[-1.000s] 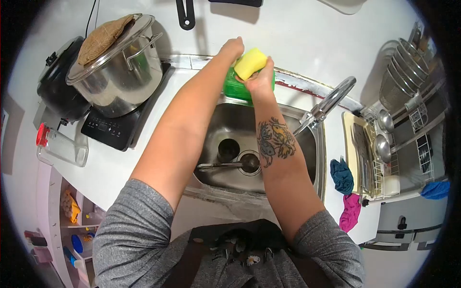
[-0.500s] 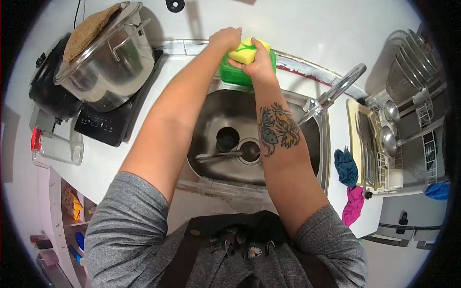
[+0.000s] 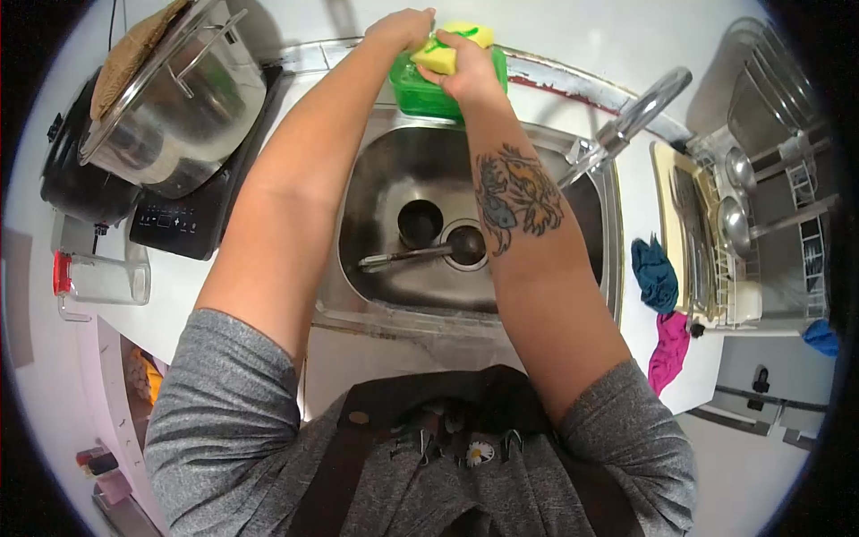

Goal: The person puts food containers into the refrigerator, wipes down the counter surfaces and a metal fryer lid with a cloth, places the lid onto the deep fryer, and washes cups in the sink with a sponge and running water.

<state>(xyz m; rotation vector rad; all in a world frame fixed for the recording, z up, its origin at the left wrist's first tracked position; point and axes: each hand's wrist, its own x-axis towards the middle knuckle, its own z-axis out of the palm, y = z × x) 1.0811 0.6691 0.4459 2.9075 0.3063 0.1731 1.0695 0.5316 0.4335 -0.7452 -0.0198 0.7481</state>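
A yellow sponge with a streak of green liquid on top is gripped in my right hand, above a green container behind the sink. My left hand is closed at the container's left back side, beside the sponge; what it holds, if anything, is hidden. Below my forearms, the steel sink has a dark cup and a ladle lying with its bowl over the drain.
On the left are a large steel pot, a black induction cooker and a glass jar. The faucet rises right of my forearm. Farther right are a teal cloth, a pink cloth and a dish rack.
The view has tilted downward, so the scene sits higher. The sponge has turned in my right hand, and green liquid now shows on it. My left hand stays beside it.
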